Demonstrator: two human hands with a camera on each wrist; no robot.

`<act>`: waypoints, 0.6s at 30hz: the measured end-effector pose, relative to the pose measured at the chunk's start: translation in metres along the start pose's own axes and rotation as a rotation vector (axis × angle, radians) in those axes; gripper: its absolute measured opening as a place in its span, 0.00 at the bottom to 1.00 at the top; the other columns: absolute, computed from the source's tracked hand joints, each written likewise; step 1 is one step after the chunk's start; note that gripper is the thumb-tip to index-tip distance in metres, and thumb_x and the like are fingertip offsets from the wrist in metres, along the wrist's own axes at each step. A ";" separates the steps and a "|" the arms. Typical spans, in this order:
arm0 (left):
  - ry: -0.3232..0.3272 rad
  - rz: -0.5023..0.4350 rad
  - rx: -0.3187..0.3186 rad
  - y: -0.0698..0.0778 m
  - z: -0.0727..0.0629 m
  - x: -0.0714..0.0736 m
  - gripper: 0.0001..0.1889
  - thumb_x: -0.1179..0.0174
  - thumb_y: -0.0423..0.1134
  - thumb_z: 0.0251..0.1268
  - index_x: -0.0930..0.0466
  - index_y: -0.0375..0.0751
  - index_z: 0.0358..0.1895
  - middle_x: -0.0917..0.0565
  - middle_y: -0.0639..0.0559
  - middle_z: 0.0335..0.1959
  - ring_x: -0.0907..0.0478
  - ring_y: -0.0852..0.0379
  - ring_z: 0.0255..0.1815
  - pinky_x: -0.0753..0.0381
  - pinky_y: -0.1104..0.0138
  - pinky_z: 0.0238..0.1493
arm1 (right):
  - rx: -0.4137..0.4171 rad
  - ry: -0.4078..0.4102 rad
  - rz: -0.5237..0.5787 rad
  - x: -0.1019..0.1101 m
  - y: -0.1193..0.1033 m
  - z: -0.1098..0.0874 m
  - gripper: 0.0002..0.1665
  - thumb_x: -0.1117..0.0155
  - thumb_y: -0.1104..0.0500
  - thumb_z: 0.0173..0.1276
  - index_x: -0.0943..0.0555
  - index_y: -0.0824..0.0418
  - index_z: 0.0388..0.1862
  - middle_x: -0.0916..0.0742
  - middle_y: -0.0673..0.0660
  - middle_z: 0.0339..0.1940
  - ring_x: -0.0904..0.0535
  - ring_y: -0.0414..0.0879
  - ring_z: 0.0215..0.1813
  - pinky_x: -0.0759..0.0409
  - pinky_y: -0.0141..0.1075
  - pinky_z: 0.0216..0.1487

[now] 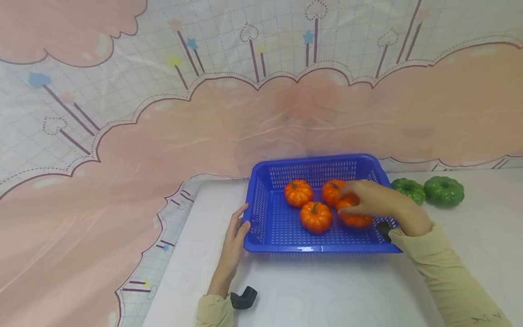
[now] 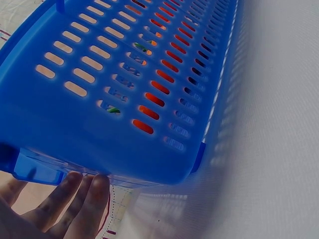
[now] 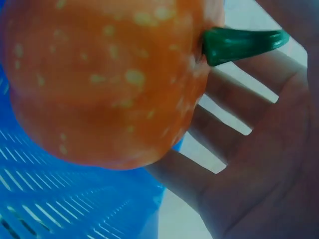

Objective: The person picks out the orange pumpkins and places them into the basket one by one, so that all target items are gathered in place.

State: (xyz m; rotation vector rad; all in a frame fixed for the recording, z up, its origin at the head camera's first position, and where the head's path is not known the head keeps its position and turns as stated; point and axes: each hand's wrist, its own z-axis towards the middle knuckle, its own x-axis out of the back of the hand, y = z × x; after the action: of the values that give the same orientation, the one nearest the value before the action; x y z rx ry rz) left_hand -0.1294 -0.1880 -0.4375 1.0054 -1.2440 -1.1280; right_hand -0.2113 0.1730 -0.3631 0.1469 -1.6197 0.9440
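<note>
A blue plastic basket (image 1: pixel 323 249) with slotted walls holds several small orange pumpkins, among them one pumpkin (image 1: pixel 298 193) at the back left and another pumpkin (image 1: pixel 316 217) nearer the front. My left hand (image 1: pixel 234 234) touches the basket's left end from outside; its fingers (image 2: pixel 92 201) look fairly straight in the left wrist view. On the right side, my right hand (image 1: pixel 369 198) reaches over the rim and grips the rightmost orange pumpkin (image 1: pixel 356 219) from above. The right wrist view shows this pumpkin (image 3: pixel 104 84), with its green stem towards the palm and fingers curving round it.
Two green pumpkins, a nearer one (image 1: pixel 409 190) and a larger one (image 1: pixel 444 191), sit beside the basket's right end on the white table (image 1: pixel 310 290). A patterned cloth (image 1: pixel 278 122) hangs behind. Dark wrist devices (image 1: pixel 244 298) show at the sleeves.
</note>
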 end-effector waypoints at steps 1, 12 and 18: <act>-0.001 0.001 0.002 0.000 0.000 0.000 0.25 0.56 0.46 0.80 0.42 0.54 0.76 0.38 0.40 0.76 0.37 0.38 0.74 0.41 0.38 0.71 | -0.004 -0.003 -0.003 0.000 0.000 0.000 0.18 0.28 0.49 0.63 0.14 0.58 0.46 0.12 0.50 0.44 0.17 0.48 0.48 0.18 0.50 0.53; 0.001 0.005 0.018 0.000 -0.001 0.000 0.26 0.56 0.47 0.79 0.42 0.55 0.76 0.36 0.39 0.75 0.35 0.38 0.72 0.40 0.39 0.71 | -0.021 -0.026 -0.018 -0.001 0.001 0.000 0.20 0.28 0.49 0.63 0.14 0.61 0.48 0.12 0.55 0.48 0.17 0.54 0.52 0.20 0.53 0.57; -0.001 0.001 0.016 0.000 -0.001 0.000 0.25 0.56 0.47 0.80 0.42 0.55 0.76 0.36 0.39 0.74 0.35 0.38 0.72 0.39 0.39 0.71 | -0.051 -0.053 -0.012 -0.002 0.001 0.000 0.22 0.29 0.49 0.64 0.15 0.62 0.51 0.13 0.57 0.50 0.18 0.57 0.55 0.22 0.55 0.59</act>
State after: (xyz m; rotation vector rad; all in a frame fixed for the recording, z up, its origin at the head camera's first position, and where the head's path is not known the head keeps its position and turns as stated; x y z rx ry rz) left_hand -0.1288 -0.1883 -0.4376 1.0167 -1.2559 -1.1197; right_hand -0.2113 0.1732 -0.3656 0.1471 -1.6884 0.8953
